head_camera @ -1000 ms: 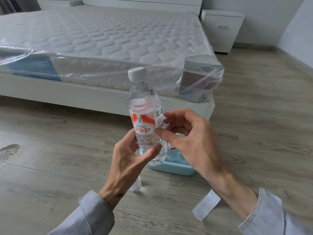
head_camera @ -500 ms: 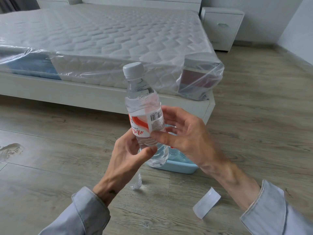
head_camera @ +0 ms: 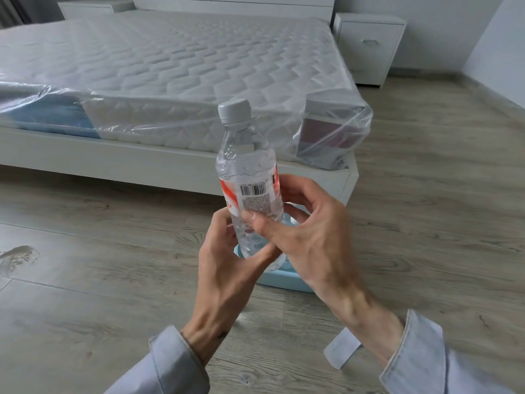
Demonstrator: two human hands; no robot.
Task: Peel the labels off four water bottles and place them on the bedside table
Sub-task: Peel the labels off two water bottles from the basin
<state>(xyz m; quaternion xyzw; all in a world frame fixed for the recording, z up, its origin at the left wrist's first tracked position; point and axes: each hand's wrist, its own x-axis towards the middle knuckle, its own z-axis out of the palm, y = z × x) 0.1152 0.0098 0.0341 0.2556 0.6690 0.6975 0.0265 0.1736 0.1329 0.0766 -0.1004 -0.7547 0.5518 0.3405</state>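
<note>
I hold a clear water bottle [head_camera: 245,155] with a grey cap upright in front of me. Its red and white label [head_camera: 252,194] faces me with the barcode side. My left hand [head_camera: 227,268] grips the bottle's lower part from the left. My right hand [head_camera: 306,231] wraps around from the right, with its thumb pressed on the label's lower edge. A peeled label strip [head_camera: 342,351] lies on the floor at the lower right. The white bedside table [head_camera: 369,46] stands at the far right of the bed.
A light blue tray [head_camera: 281,280] sits on the wooden floor behind my hands, mostly hidden. The bed with a plastic-wrapped mattress [head_camera: 170,75] fills the upper left. A second bedside table [head_camera: 93,8] shows at the far left.
The bottle has turned in my hands, so the barcode side now faces me. My right thumb has moved onto the label's lower edge.
</note>
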